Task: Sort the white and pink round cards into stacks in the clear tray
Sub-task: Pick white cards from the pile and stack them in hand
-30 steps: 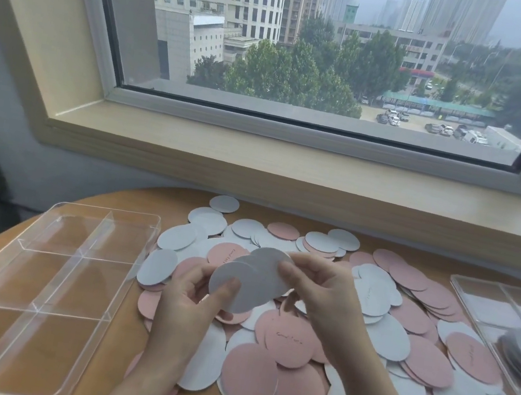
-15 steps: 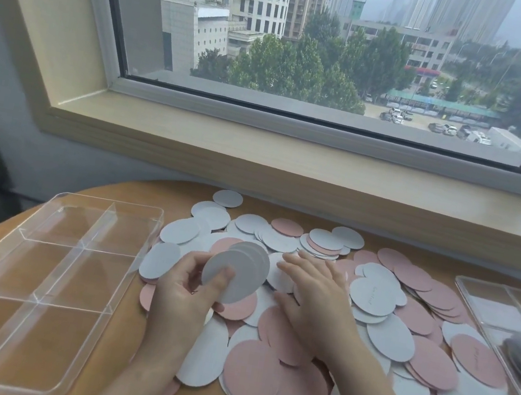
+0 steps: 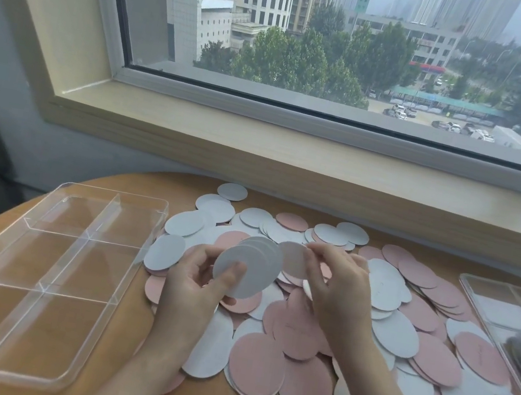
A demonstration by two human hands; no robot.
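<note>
Holding a small fan of white cards [image 3: 248, 270] above the pile, the left hand [image 3: 191, 293] grips it with the thumb pressed on the front face and the fingers curled behind. The right hand [image 3: 337, 289], which half a second ago lay flat on the loose cards [image 3: 396, 329], has come up and now pinches one more white card [image 3: 291, 258] by its edge, just beside the fan and partly tucked behind it. To my eye this is the gathering step: another white joins the hand-held stack before anything goes into a compartment. The clear tray [image 3: 119, 280] on the left of the table [image 3: 156, 186] has nothing in its compartments, so sorting there has not begun. A second tray [image 3: 479, 288] at the right edge already holds a greyish stack. Most pink and white cards lie mixed and overlapping.
</note>
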